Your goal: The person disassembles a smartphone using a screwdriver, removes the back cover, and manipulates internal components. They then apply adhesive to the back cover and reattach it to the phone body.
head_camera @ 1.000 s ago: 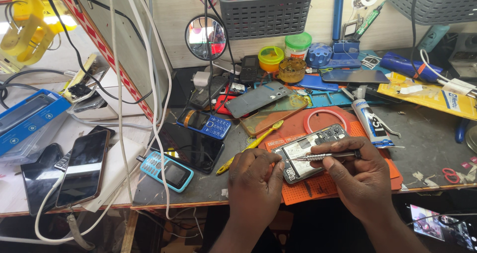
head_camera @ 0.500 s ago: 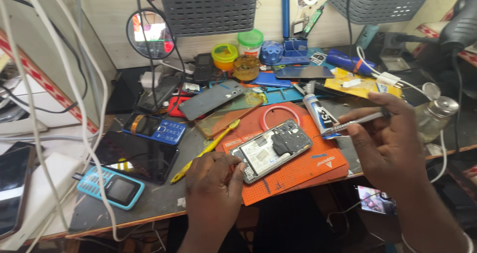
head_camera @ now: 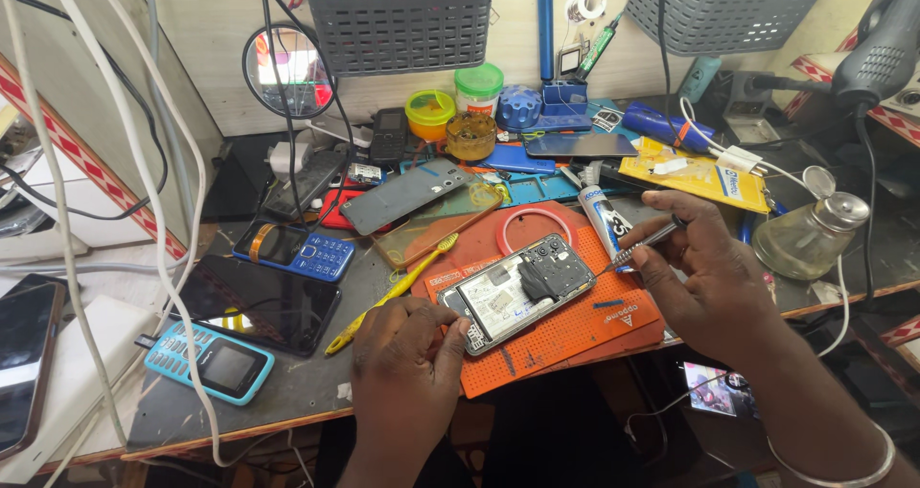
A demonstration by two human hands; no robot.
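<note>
An opened smartphone [head_camera: 519, 290] with its back removed lies tilted on an orange work mat [head_camera: 575, 330]. My left hand [head_camera: 407, 359] rests at the mat's near left corner, fingertips touching the phone's lower end. My right hand [head_camera: 704, 272] hovers to the right of the phone, pinching a thin metal tool [head_camera: 640, 247] whose tip points toward the phone's upper right edge. A white tube [head_camera: 606, 221] lies just behind that tool.
A yellow toothbrush [head_camera: 393, 291], a blue keypad phone [head_camera: 295, 249], a black smartphone [head_camera: 257, 301] and a cyan keypad phone [head_camera: 209, 361] lie left. A glass bottle [head_camera: 810, 234] stands right. Small jars [head_camera: 452, 114], grey baskets [head_camera: 398, 23] and hanging white cables [head_camera: 144, 191] crowd the back and left.
The view has swung left to right and steadied. My right hand with the tool lifted off the phone to the right, then came back down near its upper right edge.
</note>
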